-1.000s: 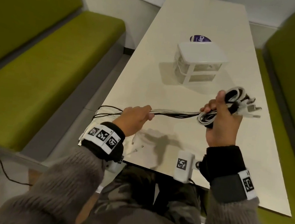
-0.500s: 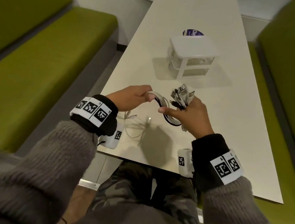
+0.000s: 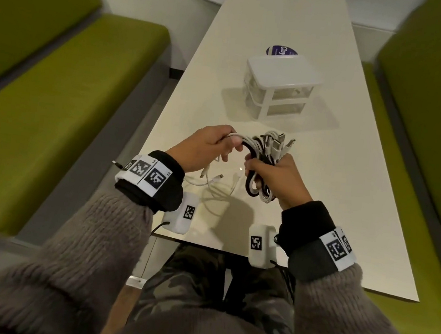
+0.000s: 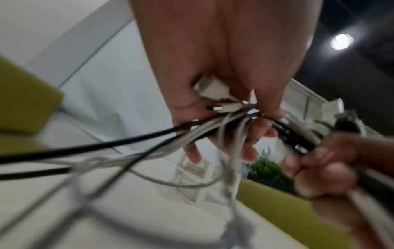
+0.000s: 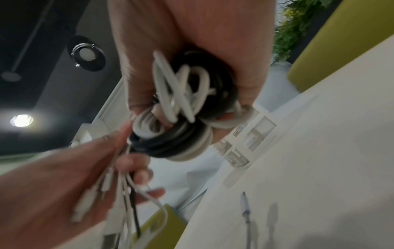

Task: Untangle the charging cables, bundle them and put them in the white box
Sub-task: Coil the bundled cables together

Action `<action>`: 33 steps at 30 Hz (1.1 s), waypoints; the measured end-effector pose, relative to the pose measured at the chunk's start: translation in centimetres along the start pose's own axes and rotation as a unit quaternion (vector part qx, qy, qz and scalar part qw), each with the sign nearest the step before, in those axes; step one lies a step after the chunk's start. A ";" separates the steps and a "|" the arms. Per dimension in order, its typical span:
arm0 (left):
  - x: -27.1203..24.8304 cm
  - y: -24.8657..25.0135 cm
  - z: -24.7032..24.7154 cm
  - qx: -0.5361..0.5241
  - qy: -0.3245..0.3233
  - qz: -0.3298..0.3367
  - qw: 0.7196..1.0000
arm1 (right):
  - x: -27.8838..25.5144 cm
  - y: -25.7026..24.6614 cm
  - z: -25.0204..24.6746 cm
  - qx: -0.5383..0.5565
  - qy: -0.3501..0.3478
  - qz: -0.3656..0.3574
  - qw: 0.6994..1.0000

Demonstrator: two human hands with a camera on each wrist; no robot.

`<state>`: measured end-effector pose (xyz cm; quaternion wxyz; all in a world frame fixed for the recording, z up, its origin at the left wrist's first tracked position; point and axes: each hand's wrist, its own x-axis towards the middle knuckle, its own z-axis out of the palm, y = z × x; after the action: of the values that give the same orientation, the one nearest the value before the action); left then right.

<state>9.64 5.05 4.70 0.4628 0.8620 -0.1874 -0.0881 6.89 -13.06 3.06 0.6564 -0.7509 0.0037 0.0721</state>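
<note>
My right hand [image 3: 273, 173] grips a coiled bundle of black and white charging cables [image 3: 263, 155] above the near part of the white table [image 3: 349, 181]; USB plugs [image 3: 281, 140] stick up out of the coil. My left hand [image 3: 213, 146] pinches the cables' free run just left of the coil. The right wrist view shows the coil [image 5: 183, 104] wrapped in my right hand [image 5: 192, 50] and my left hand [image 5: 70, 176] holding several loose plug ends. Loose ends [image 3: 212, 181] trail on the table below. The white box [image 3: 280, 85], a small two-drawer unit, stands farther back.
A round purple sticker [image 3: 279, 51] lies behind the box. Green benches [image 3: 55, 109] run along both sides of the table, the right one [image 3: 423, 135] close to its edge. The table's near edge is just under my wrists.
The cables were stretched between my spread hands a second ago. My hands have come together, and the run now loops into the coil held in my right hand.
</note>
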 end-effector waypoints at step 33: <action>-1.0 0.2 3.5 0.053 -0.009 0.010 0.998 | -0.4 -0.3 0.2 0.367 0.128 0.031 0.921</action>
<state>7.59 2.72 2.88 0.4153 0.8827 -0.2045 -0.0814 6.54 -12.83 3.33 0.8775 -0.4594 0.1369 -0.0110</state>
